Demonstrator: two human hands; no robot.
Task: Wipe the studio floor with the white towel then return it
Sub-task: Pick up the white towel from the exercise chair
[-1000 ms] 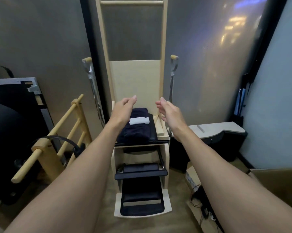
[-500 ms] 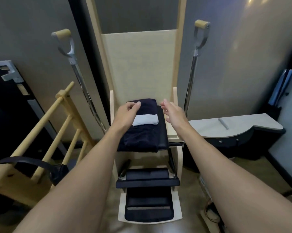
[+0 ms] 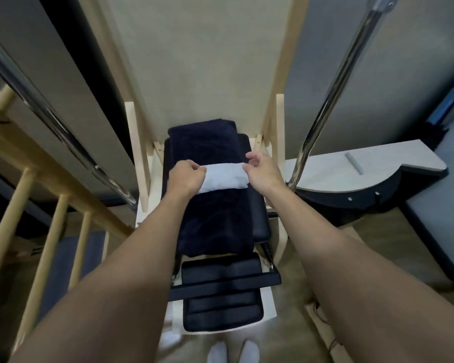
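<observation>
A folded white towel (image 3: 224,178) lies across a dark navy towel (image 3: 210,205) on the black seat of a wooden exercise chair (image 3: 279,121). My left hand (image 3: 186,176) grips the white towel's left end with curled fingers. My right hand (image 3: 261,170) pinches its right end between thumb and fingers. The towel still rests on the navy one. The tan studio floor (image 3: 299,326) shows below, with my white-socked feet (image 3: 232,352) at the bottom edge.
Chrome handle poles (image 3: 328,98) rise on both sides of the chair. A black pedal bar (image 3: 224,284) juts out below the seat. A wooden ladder frame (image 3: 45,184) stands left. A curved white-topped platform (image 3: 362,169) sits right, with cables on the floor beside it.
I have moved closer to the chair and the view has tilted down. Both hands went from hovering open beside the white towel to taking hold of its two ends.
</observation>
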